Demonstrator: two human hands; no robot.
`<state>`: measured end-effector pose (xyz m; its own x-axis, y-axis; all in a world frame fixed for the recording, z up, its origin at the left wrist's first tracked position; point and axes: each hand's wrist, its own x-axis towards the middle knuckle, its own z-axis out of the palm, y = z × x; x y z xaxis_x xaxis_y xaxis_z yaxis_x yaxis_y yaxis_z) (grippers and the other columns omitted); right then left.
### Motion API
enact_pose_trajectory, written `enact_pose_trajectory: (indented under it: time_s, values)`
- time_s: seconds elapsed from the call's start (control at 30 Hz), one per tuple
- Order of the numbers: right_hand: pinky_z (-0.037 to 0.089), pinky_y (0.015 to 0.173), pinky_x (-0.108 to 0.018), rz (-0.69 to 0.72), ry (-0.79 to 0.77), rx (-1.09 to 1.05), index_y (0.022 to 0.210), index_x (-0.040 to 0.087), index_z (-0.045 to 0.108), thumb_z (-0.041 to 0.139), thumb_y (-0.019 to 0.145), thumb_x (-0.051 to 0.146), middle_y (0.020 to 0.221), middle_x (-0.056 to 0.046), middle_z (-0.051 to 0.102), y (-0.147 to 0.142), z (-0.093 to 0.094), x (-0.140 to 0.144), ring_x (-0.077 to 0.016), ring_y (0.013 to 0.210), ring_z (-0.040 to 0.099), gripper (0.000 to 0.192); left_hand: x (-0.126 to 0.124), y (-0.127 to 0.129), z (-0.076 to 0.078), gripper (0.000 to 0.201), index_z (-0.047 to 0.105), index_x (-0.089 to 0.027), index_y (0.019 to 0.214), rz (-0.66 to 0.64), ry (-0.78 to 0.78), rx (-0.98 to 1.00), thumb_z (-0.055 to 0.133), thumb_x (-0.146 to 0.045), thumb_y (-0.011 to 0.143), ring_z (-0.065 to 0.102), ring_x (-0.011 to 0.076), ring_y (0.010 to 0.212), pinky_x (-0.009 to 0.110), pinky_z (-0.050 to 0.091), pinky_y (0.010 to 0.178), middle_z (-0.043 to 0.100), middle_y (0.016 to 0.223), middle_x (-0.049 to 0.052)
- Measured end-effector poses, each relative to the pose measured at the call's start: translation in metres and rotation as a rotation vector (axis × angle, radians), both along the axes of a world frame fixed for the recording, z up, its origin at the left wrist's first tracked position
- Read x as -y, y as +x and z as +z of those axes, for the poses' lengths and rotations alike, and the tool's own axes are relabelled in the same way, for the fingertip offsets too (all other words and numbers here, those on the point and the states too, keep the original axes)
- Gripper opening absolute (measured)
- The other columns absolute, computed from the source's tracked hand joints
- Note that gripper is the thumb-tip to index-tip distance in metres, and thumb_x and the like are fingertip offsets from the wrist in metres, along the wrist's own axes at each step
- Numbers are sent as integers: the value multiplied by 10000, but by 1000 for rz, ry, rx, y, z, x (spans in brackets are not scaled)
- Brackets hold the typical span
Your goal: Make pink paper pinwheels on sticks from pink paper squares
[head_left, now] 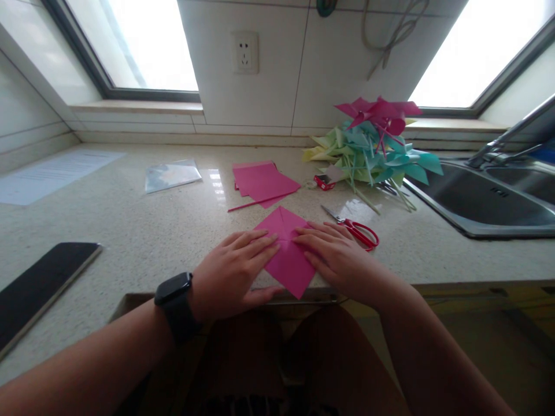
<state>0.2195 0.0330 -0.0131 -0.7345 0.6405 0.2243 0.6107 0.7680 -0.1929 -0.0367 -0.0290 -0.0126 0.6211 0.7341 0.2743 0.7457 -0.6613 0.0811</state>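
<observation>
A pink square of paper (288, 263) lies as a diamond at the counter's front edge, with a fold line across it. My left hand (234, 271), with a black watch on its wrist, presses flat on the sheet's left side. My right hand (336, 254) presses flat on its right side. The fingertips of both hands meet near the sheet's middle. Neither hand grips anything; the fingers lie stretched out on the paper.
Red-handled scissors (358, 230) lie just right of my right hand. Behind are a stack of pink sheets (262, 182), a pink stick (251, 203), a pile of paper pinwheels (375, 144), a small red box (324, 182), a sink (498, 202), a clear bag (171, 174) and a dark tablet (39, 286).
</observation>
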Motion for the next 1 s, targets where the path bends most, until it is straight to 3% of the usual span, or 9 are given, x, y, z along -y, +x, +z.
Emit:
enact_pose_trajectory:
  time_s: [0.07,0.23,0.37,0.57,0.7,0.83,1.0]
  values:
    - [348,1145,-513,12,-7,-25,1321,221,610,491,1018,269,1416,-56,625,-3,0,-1,-280,1350,502,329,2,1,0,643,509,-125,1442,-26,26,-1,589,-523,943,516,332,1300,505,420,1080,583,1453,131]
    - [386,1064,-499,-7,-6,-82,1258,256,640,536,1000,295,1340,-35,666,-6,1,5,-280,1261,537,281,7,4,0,331,662,-212,1240,-94,78,11,545,-404,998,609,267,1065,450,490,954,696,1240,60]
    - [376,1054,-508,-39,6,-90,1235,250,652,571,978,296,1304,-37,676,-5,0,10,-287,1218,542,274,7,5,1,312,700,-204,1172,-88,85,21,566,-413,983,614,249,910,405,527,810,693,1039,87]
    - [386,1032,-504,-27,55,-150,1226,215,659,592,956,276,1281,-75,677,-3,-2,12,-304,1190,548,285,6,6,-1,263,737,-233,1075,-91,19,79,522,-369,1010,611,213,730,348,481,671,688,772,29]
    - [448,919,-436,44,49,-293,1112,196,689,599,952,247,1079,-78,714,-1,-1,14,-255,1017,597,191,8,5,0,252,748,-219,1083,-34,-120,223,520,-300,1012,667,186,765,308,484,695,754,851,41]
    - [471,804,-333,96,-58,-507,1078,200,684,623,934,184,826,-15,686,-8,4,21,-179,836,610,157,11,8,5,229,766,-222,1070,99,-233,368,568,-299,985,670,162,714,272,471,654,768,845,36]
    - [472,766,-311,100,-179,-535,1011,194,713,663,927,214,797,-10,707,-25,7,30,-163,783,635,100,16,13,9,229,773,-219,1071,193,-351,536,598,-329,972,697,157,748,256,497,687,793,898,33]
